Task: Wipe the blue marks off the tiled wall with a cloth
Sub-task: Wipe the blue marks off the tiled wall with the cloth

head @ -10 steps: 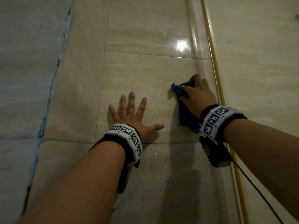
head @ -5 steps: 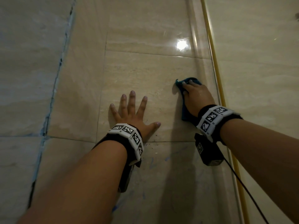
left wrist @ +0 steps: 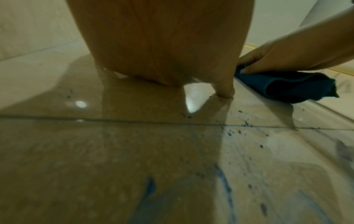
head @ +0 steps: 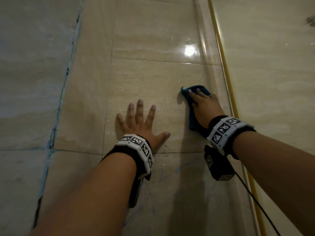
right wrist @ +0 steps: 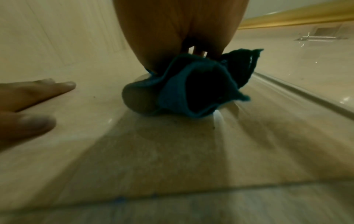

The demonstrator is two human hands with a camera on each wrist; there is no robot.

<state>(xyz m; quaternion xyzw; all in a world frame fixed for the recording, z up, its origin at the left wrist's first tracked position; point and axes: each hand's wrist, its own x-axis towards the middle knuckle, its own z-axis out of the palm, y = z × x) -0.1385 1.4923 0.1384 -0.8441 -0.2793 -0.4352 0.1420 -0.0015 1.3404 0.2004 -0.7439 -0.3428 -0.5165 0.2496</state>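
My right hand (head: pixel 202 106) lies over a dark blue cloth (head: pixel 193 123) and presses it against the beige tiled wall (head: pixel 153 79), fingers stretched across its upper edge. The cloth (right wrist: pixel 182 94) bunches out below the palm (right wrist: pixel 176 22) in the right wrist view. The left hand (head: pixel 141 121) is spread flat on the same tile, to the left of the cloth, holding nothing. Faint blue marks (head: pixel 162 174) streak the tile below both wrists. They show as blue strokes (left wrist: pixel 224 181) in the left wrist view, with the cloth (left wrist: pixel 287 87) and right hand (left wrist: pixel 287 53) beyond.
A gold trim strip (head: pixel 226 79) runs up the wall just right of the cloth. A bluish, stained grout seam (head: pixel 63 92) runs along the left. Dark specks (left wrist: pixel 245 122) dot the horizontal grout line. A black cable (head: pixel 252 198) hangs from the right wrist camera.
The right hand's fingers, curled round the cloth a second ago, now lie flatter over it, with the hand turned more upright on the tile. The left hand has stayed in place.
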